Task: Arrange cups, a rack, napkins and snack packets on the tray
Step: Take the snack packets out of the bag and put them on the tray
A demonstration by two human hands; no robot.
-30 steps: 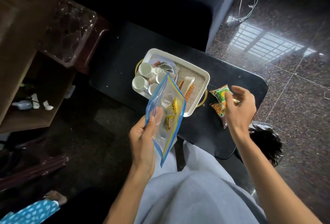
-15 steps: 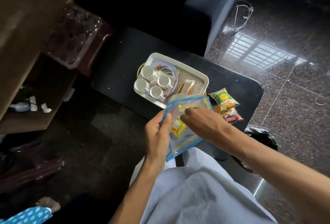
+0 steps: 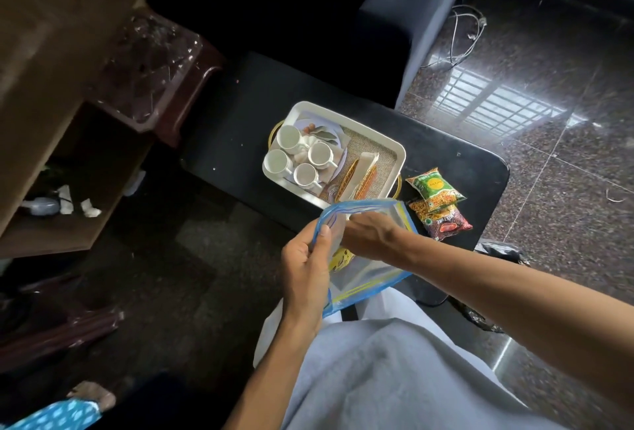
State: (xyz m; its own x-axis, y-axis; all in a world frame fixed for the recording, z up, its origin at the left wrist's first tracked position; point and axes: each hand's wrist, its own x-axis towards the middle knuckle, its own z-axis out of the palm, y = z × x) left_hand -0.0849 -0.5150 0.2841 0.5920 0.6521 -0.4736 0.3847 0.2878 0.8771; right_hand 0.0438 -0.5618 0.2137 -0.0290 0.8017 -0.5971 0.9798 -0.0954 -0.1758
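Surface: black low table (image 3: 240, 104), speckled polished floor.
Left hand (image 3: 303, 268): pinches zip bag (image 3: 370, 278) at its blue rim.
Right hand (image 3: 372, 236): fingers hidden inside the bag; grip unclear.
Snack packets: green packet (image 3: 434, 188) touching red packet (image 3: 446, 220), on the table beside the tray.
Tray (image 3: 374, 134): white; four white cups (image 3: 287, 137), gold rack (image 3: 360, 176) with napkins.

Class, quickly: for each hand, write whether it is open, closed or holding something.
Left hand: pinches the rim of the zip bag.
Right hand: reaches into the bag's mouth; fingers hidden, cannot tell.
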